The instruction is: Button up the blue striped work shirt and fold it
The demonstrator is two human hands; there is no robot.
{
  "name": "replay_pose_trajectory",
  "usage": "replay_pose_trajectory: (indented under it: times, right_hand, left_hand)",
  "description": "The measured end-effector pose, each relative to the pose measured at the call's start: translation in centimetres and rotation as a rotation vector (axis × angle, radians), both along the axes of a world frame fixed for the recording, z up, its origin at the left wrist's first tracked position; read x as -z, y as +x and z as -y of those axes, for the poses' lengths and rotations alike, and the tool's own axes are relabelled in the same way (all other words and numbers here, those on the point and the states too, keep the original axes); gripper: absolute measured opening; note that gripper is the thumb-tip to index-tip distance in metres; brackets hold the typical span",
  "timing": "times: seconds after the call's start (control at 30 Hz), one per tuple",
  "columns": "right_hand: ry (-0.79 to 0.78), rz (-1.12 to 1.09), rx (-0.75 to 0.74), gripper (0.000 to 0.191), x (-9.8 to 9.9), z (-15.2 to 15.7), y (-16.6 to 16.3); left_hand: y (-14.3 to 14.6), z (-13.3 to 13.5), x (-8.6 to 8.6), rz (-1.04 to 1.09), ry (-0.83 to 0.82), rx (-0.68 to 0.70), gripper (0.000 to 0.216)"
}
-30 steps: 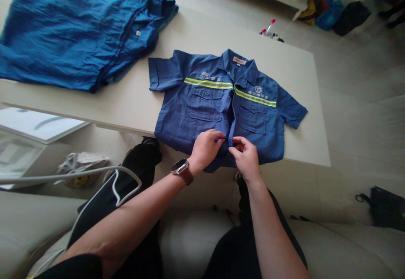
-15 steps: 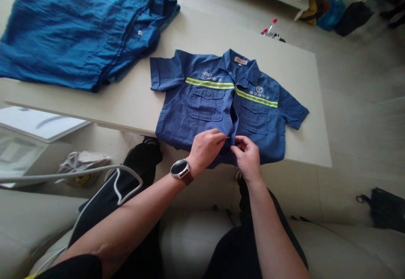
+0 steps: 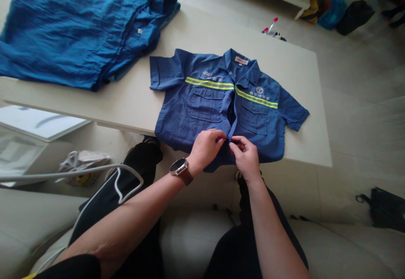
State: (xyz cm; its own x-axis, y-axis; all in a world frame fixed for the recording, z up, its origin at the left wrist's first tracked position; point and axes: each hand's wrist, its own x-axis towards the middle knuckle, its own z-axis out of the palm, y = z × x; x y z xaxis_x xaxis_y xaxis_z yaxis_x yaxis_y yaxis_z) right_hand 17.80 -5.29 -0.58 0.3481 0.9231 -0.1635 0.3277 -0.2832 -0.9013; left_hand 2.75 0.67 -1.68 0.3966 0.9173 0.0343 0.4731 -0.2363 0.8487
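Note:
A small blue short-sleeved work shirt (image 3: pixel 202 106) with yellow-green reflective stripes lies face up on a beige table (image 3: pixel 126 102), its hem hanging over the near edge. My left hand (image 3: pixel 205 148), with a watch on its wrist, pinches the left side of the shirt's front opening near the hem. My right hand (image 3: pixel 245 156) pinches the opposite edge right beside it. Both hands are closed on the cloth, fingertips almost touching. The front stands slightly open above them.
A larger crumpled blue garment (image 3: pixel 79 30) covers the table's far left. A white box (image 3: pixel 34 127) and a plastic bag (image 3: pixel 82 165) sit on the floor at left. Bags (image 3: pixel 335 11) lie by a far cabinet, and a dark bag (image 3: pixel 382 207) lies at right.
Both hands stay at the lower front of the shirt with small finger shifts. The front opening above them has spread a little wider.

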Motion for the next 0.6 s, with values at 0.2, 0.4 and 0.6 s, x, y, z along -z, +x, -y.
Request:
replay_pose_trajectory:
  times: [0.2, 0.4, 0.6]
  right_hand:
    - [0.032, 0.050, 0.000, 0.018, 0.53, -0.02, 0.23]
    - [0.113, 0.224, -0.059, 0.007, -0.13, -0.06, -0.18]
    - [0.169, 0.325, -0.110, 0.005, -0.38, -0.10, -0.51]
  left_hand:
    - [-0.13, -0.04, 0.02, 0.069, -0.043, 0.032, 0.018]
    - [0.26, 0.22, -0.44, 0.208, -0.260, -0.001, 0.018]
    - [0.60, 0.41, 0.04, 0.412, -0.479, -0.058, 0.014]
